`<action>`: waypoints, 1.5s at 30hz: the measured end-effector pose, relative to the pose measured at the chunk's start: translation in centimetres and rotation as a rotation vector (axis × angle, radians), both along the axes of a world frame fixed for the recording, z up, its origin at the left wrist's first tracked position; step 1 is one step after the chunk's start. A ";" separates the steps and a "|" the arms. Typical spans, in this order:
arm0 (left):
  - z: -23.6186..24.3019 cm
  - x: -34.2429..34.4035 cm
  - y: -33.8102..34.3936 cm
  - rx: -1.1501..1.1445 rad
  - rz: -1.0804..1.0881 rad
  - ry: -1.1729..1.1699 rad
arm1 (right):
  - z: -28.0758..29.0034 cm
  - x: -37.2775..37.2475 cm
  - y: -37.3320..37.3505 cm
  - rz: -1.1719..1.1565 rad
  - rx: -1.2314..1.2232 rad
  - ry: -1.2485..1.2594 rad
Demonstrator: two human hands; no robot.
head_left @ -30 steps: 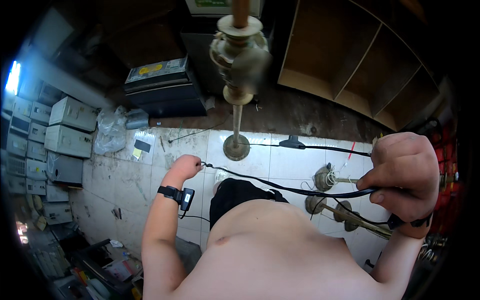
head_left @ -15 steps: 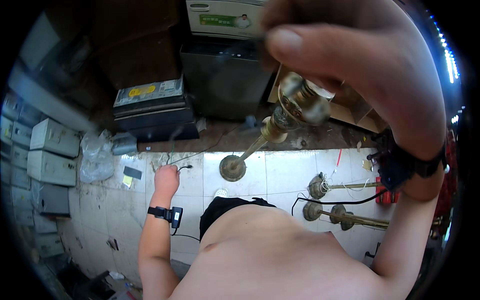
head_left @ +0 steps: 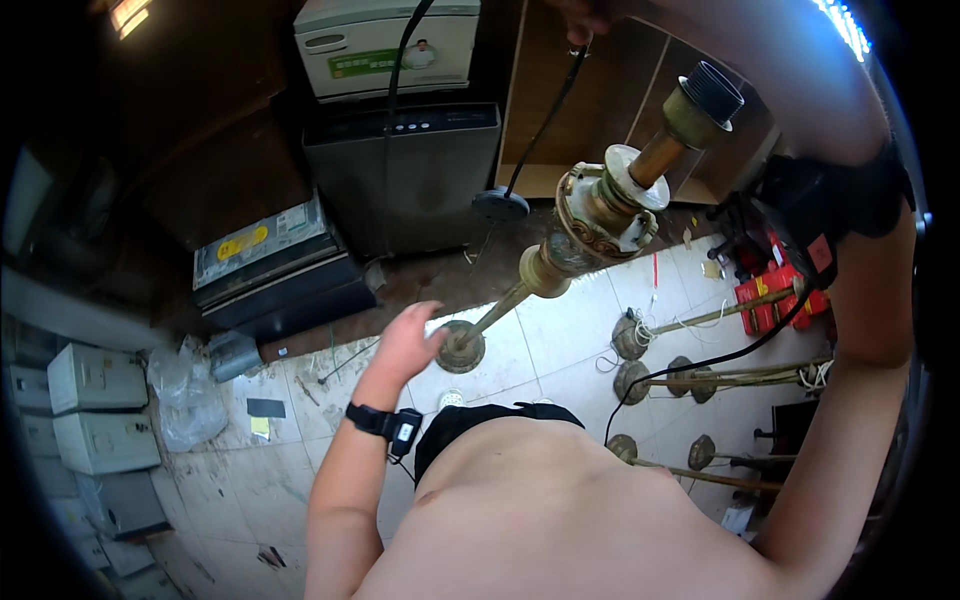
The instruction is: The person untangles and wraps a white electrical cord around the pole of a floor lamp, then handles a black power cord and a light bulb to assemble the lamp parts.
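My right hand [head_left: 585, 22] is raised at the upper edge, fingers closed on a black cord [head_left: 546, 125], from which a dark disc-shaped fitting [head_left: 500, 205] hangs. Beside it stands a tarnished brass floor lamp [head_left: 600, 220], with a black threaded socket [head_left: 714, 98] at its top and a round base [head_left: 460, 355] on the tiles. My left hand [head_left: 410, 338] is empty with fingers apart, just left of the lamp pole near its lower part. Part of my right hand is cut off by the frame.
A washing machine [head_left: 395, 180] with a white appliance [head_left: 385, 50] above, a dark stacked unit [head_left: 275, 285] and a wooden shelf unit [head_left: 550, 90] are behind. Pale boxes [head_left: 105, 395] stack at left. Other lamp stands [head_left: 720, 320] and red boxes [head_left: 762, 315] lie at right.
My right hand rose from the right side past the lamp top, lifting the cord. My left hand let go of the cord and moved toward the pole, opening. The view shifted.
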State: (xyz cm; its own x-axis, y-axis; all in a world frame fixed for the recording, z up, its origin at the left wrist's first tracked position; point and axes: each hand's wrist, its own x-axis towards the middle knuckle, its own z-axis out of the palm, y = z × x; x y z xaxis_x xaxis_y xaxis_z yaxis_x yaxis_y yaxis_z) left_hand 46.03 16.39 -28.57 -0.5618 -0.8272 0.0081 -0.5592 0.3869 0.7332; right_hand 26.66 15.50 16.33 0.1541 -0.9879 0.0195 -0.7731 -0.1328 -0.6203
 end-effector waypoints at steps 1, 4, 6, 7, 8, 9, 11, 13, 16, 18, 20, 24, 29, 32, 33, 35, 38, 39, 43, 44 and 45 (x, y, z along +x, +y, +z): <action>1.1 -4.0 0.1 0.016 -0.134 0.061 | 1.4 -1.5 2.5 -0.098 0.000 0.031; 1.4 -8.6 -0.7 0.032 -0.125 0.198 | 1.3 -1.9 2.5 -0.094 -0.016 0.039; 1.9 -11.5 -1.3 0.060 -0.170 0.276 | 1.4 -3.0 3.6 -0.127 -0.032 0.038; 2.4 -12.5 -1.4 0.076 -0.203 0.318 | 1.4 -3.6 4.2 -0.143 -0.037 0.039; 2.9 -13.4 -1.5 0.092 -0.234 0.361 | 1.3 -4.1 4.5 -0.158 -0.041 0.037; 3.2 -14.1 -1.5 0.108 -0.263 0.404 | 1.2 -4.6 4.9 -0.170 -0.046 0.037; 3.9 -15.3 -1.4 0.045 -0.233 0.438 | 1.1 -5.6 5.7 -0.201 -0.055 0.036; 4.8 -16.1 -1.3 0.057 -0.187 0.430 | 1.0 -6.6 6.4 -0.227 -0.062 0.032; 6.3 -16.8 -1.3 -0.054 -0.209 0.474 | 0.8 -8.0 7.4 -0.260 -0.077 0.018; 6.5 -17.5 -1.3 -0.099 -0.206 0.497 | 0.6 -8.9 7.9 -0.274 -0.084 0.006; 6.6 -18.4 -1.1 -0.121 -0.190 0.526 | 0.5 -9.8 8.4 -0.283 -0.096 -0.005; 6.9 -20.2 0.0 -0.119 -0.151 0.536 | 0.7 -11.0 9.7 -0.330 -0.107 -0.023; 6.2 -20.8 -0.9 -0.120 -0.106 0.552 | -0.3 -13.1 9.9 -0.292 -0.132 -0.093; 6.2 -21.0 -0.7 -0.102 -0.142 0.518 | -0.3 -14.9 10.9 -0.273 -0.182 -0.178; 6.3 -21.1 -0.7 -0.083 -0.142 0.526 | -0.4 -15.5 10.9 -0.255 -0.200 -0.218; 6.1 -21.6 -0.7 -0.084 -0.135 0.532 | 0.0 -16.8 11.0 -0.205 -0.239 -0.289; 5.8 -22.1 -0.6 -0.139 -0.113 0.526 | 1.0 -18.3 12.1 -0.100 -0.316 -0.372; 5.9 -22.3 -0.5 -0.158 -0.109 0.538 | 1.3 -18.6 13.2 -0.074 -0.350 -0.402; 6.1 -21.7 -0.8 -0.132 -0.078 0.497 | -0.4 -13.4 17.7 -0.163 -0.445 -0.628; 6.2 -21.8 -0.8 -0.153 -0.102 0.511 | -1.1 -13.2 18.7 -0.168 -0.453 -0.655; 6.5 -22.0 -0.9 -0.174 -0.127 0.525 | -2.0 -13.0 19.6 -0.192 -0.481 -0.663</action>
State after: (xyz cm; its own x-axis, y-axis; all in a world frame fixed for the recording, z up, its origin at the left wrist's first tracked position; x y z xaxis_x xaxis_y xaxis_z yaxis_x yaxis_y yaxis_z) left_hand 24.02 15.48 -22.07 -0.5406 -0.7152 0.4430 -0.0783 0.5671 0.8199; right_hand 13.68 35.13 14.29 -0.2077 -0.8565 0.4726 -0.3045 -0.4025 -0.8633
